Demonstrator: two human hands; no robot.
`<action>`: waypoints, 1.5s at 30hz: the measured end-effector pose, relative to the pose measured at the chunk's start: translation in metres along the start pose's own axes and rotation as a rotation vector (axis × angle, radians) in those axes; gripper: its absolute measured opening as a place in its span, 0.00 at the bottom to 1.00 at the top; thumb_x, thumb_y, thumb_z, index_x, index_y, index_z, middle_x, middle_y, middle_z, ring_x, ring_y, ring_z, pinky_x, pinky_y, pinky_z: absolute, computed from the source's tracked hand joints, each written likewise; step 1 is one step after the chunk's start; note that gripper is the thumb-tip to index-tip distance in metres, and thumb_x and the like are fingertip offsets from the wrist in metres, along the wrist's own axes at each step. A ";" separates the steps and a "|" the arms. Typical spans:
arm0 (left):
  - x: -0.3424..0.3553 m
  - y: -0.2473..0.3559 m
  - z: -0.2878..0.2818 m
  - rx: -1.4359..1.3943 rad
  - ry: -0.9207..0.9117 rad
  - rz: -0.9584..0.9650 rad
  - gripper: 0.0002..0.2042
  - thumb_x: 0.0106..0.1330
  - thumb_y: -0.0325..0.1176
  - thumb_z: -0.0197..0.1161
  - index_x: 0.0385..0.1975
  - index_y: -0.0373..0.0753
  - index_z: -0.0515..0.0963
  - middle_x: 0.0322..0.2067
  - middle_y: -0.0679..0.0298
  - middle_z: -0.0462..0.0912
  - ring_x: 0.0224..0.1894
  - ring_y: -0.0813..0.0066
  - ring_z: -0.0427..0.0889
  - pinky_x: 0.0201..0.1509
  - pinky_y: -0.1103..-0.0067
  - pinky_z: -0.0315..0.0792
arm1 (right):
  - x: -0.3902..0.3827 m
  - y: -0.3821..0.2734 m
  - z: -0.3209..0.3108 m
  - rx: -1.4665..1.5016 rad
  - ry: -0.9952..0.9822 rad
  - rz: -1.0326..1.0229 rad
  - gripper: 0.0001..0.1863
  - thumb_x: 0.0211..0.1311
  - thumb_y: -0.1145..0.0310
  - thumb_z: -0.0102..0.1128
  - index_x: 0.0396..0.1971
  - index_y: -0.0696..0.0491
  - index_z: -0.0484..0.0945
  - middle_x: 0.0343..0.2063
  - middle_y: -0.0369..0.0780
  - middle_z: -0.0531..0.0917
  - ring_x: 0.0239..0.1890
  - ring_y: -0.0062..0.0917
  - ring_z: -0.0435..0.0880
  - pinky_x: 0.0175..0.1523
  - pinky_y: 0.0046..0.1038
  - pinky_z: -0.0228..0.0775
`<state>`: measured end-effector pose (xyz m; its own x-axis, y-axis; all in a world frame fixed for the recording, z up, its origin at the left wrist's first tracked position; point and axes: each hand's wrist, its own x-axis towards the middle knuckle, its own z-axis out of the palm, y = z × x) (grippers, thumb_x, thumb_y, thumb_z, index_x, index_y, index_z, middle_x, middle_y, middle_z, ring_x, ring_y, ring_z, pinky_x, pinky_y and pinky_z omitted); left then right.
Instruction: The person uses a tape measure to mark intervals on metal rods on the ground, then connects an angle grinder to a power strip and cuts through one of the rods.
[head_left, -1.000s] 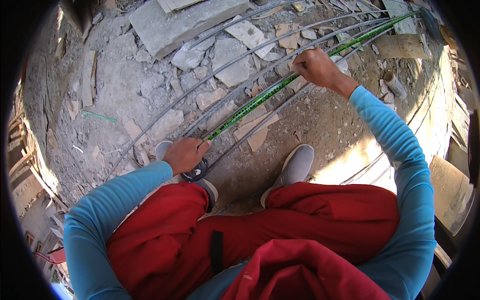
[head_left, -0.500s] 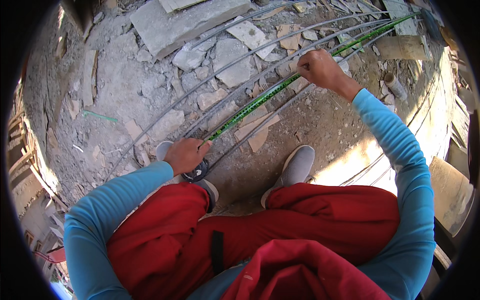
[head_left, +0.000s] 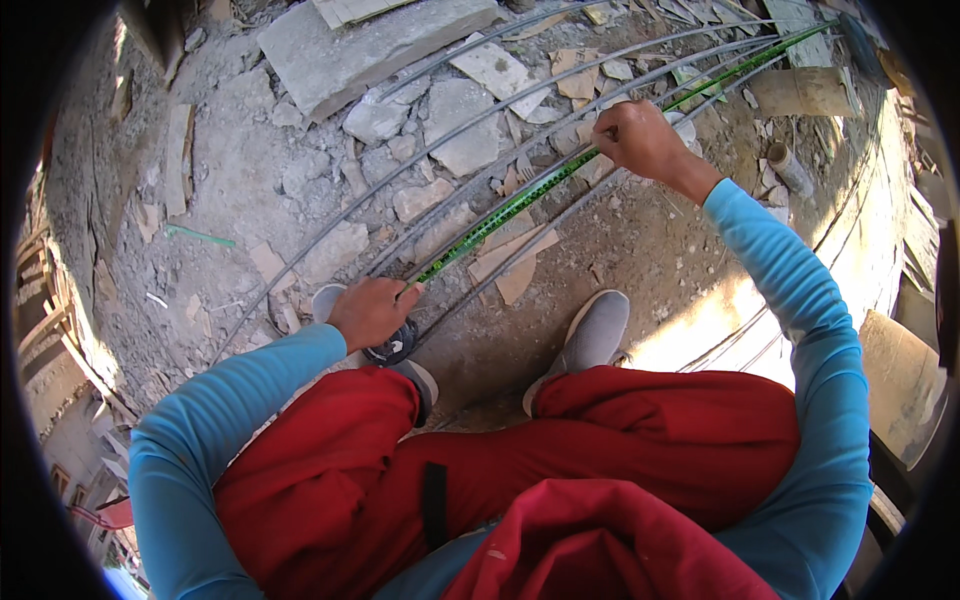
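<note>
Tape, between left hand and right hand, extending past the right

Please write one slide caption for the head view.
Left hand and right hand hold a green measuring tape along grey rods over rubble.

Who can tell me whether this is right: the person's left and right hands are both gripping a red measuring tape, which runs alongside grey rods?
Not quite: the measuring tape is green, not red, as the head view shows. The left hand and right hand both grip it, alongside the grey rods.
</note>
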<state>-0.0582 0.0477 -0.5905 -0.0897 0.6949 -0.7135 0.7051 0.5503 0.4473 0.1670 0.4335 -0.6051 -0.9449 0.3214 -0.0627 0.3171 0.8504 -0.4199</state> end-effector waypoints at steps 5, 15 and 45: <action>0.003 -0.004 0.003 -0.002 -0.005 0.011 0.28 0.76 0.53 0.48 0.24 0.35 0.80 0.28 0.42 0.82 0.37 0.37 0.82 0.46 0.49 0.72 | -0.005 0.001 0.007 -0.032 0.034 -0.020 0.05 0.51 0.75 0.64 0.22 0.61 0.83 0.23 0.50 0.84 0.27 0.46 0.85 0.35 0.41 0.77; 0.000 -0.002 0.000 -0.009 -0.017 0.011 0.28 0.77 0.53 0.48 0.23 0.34 0.79 0.28 0.42 0.82 0.37 0.37 0.82 0.48 0.50 0.72 | -0.045 0.012 -0.019 0.026 -0.289 0.279 0.06 0.52 0.71 0.65 0.25 0.58 0.81 0.27 0.47 0.86 0.31 0.41 0.86 0.37 0.40 0.78; 0.021 -0.005 -0.040 -0.344 -0.018 0.293 0.18 0.74 0.43 0.56 0.31 0.34 0.84 0.29 0.53 0.86 0.35 0.63 0.85 0.47 0.70 0.74 | 0.002 0.082 -0.097 1.463 0.656 0.645 0.17 0.79 0.58 0.52 0.56 0.55 0.73 0.46 0.41 0.86 0.51 0.31 0.86 0.59 0.33 0.77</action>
<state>-0.0912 0.0779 -0.5860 0.0932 0.8381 -0.5376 0.4236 0.4552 0.7832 0.1994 0.5440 -0.5519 -0.3994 0.8495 -0.3447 -0.0816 -0.4075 -0.9096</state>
